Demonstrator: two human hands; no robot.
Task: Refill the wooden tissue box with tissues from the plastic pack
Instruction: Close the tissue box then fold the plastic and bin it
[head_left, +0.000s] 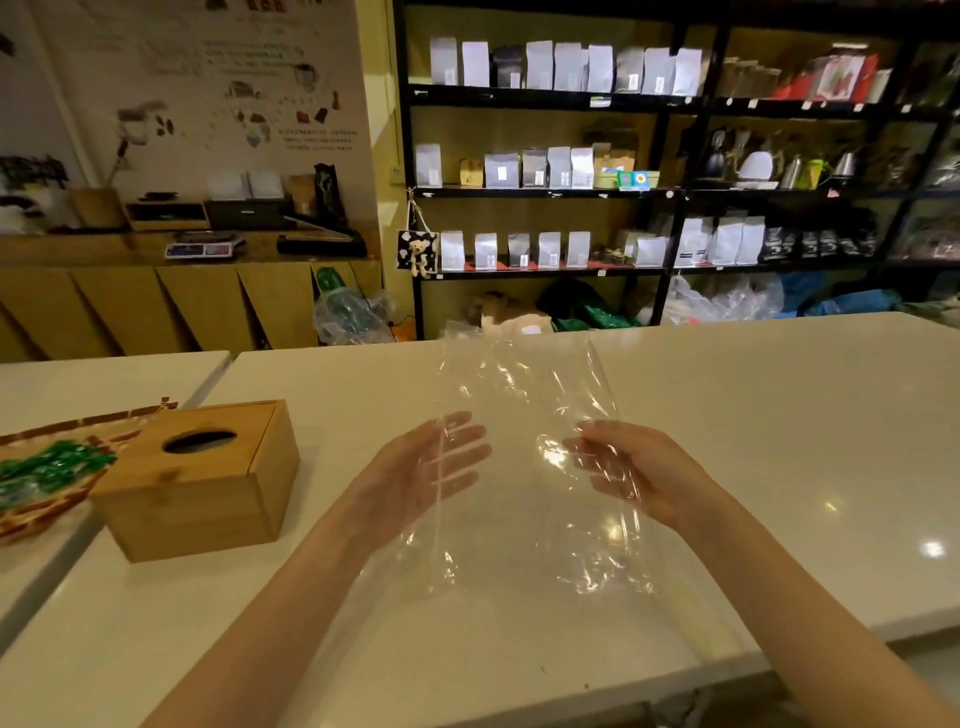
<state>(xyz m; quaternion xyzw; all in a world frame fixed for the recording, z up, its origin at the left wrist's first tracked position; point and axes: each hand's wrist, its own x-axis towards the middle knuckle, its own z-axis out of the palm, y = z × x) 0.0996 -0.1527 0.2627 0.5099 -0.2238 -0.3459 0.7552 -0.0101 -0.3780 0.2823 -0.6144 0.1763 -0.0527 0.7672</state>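
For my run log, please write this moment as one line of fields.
left hand: open, touches plastic pack | right hand: holds pack | pack: clear, looks empty, held above table | wooden tissue box: lid closed, apart at left

wooden tissue box (202, 478) left, open table (727, 415) right
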